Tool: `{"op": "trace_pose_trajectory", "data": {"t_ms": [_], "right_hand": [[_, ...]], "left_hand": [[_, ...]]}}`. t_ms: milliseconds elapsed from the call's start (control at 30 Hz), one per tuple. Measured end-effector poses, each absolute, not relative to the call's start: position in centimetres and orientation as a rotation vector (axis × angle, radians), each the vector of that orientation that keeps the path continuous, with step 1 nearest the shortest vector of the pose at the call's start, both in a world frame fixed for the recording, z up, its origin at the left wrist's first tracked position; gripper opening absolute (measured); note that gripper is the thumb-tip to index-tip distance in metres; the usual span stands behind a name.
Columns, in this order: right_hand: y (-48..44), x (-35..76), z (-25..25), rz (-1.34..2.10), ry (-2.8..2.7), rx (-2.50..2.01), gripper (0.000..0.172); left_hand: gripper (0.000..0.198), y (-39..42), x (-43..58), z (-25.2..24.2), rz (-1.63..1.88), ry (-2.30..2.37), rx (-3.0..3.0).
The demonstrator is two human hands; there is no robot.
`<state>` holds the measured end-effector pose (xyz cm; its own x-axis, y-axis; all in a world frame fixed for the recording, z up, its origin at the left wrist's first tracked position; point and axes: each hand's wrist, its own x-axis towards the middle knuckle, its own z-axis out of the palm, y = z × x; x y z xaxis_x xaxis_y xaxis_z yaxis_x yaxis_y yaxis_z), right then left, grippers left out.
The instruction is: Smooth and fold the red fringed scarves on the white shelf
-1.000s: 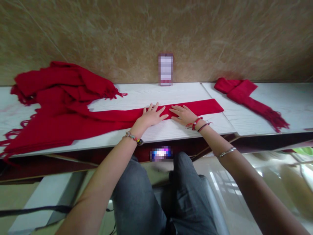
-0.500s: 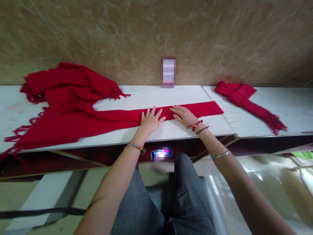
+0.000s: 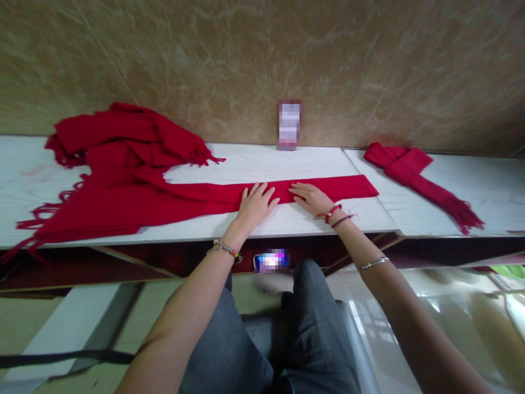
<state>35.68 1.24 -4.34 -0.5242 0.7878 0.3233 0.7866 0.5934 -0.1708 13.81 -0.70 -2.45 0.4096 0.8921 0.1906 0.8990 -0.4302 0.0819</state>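
Note:
A long red scarf (image 3: 184,200) lies across the white table, narrow and folded lengthwise on the right, wide with fringe at the left. My left hand (image 3: 256,205) rests flat on the middle of the narrow strip with its fingers spread. Just to its right, my right hand (image 3: 310,198) lies on the same strip, fingers stretched out. Neither hand grips the cloth. Bunched red fabric (image 3: 135,131) with fringe lies behind the wide part at the left. A smaller folded red scarf (image 3: 416,167) with a fringed end sits at the right.
A blurred upright card or phone (image 3: 289,125) stands against the marbled wall at the back of the white table (image 3: 246,158). Below the tabletop, a lit, blurred phone (image 3: 271,260) lies on a dark shelf. My knees are under the front edge.
The view has shifted and tilted slightly. Both hands stay on the strip in nearly the same places, and the fingers of my left hand have drawn a little closer together.

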Motion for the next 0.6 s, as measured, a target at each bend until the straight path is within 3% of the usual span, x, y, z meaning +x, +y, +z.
{"op": "trace_pose_trajectory", "data": {"t_ms": [600], "right_hand": [[0.8,35.8,-4.0,-0.042,-2.46,-1.171,0.032]], "left_hand": [[0.042,0.2,8.9,-1.5,-0.207,-1.485,-2.629]]}}
